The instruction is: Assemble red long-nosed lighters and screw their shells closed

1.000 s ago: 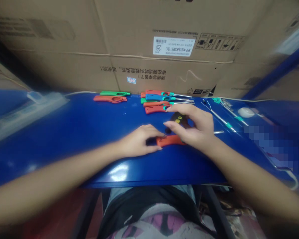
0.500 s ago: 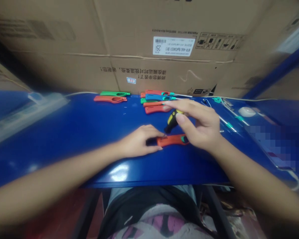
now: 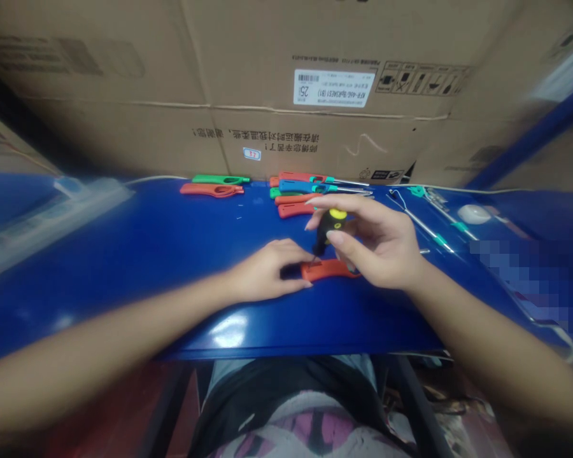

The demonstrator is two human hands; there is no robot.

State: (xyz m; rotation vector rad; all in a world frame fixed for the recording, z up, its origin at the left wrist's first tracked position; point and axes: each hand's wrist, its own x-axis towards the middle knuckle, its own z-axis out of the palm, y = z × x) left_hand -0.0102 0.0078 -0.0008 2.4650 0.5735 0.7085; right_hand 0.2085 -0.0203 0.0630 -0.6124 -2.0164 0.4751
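An orange long-necked gas lighter [image 3: 332,270] lies on the blue table in front of me, its right part hidden behind my right hand. My left hand [image 3: 272,270] is closed on its left end, thumb and fingers on either side. In my right hand [image 3: 379,238] is a short black and yellow screwdriver [image 3: 328,230], held between thumb and fingers and tilted slightly. Its tip meets the orange casing near the left end; the exact contact spot is too small to make out.
Behind my hands lie several red, blue and green lighters [image 3: 298,186]. Further left are a green casing [image 3: 219,180] and a red casing [image 3: 212,190]. Metal rods [image 3: 424,226] and a white round object [image 3: 474,214] sit at right. A power strip [image 3: 52,219] lies left; a cardboard box [image 3: 248,76] stands behind.
The screwdriver has tipped more upright in my right hand, and its fingers have shifted around the handle. My left hand and the orange lighter stay in place.
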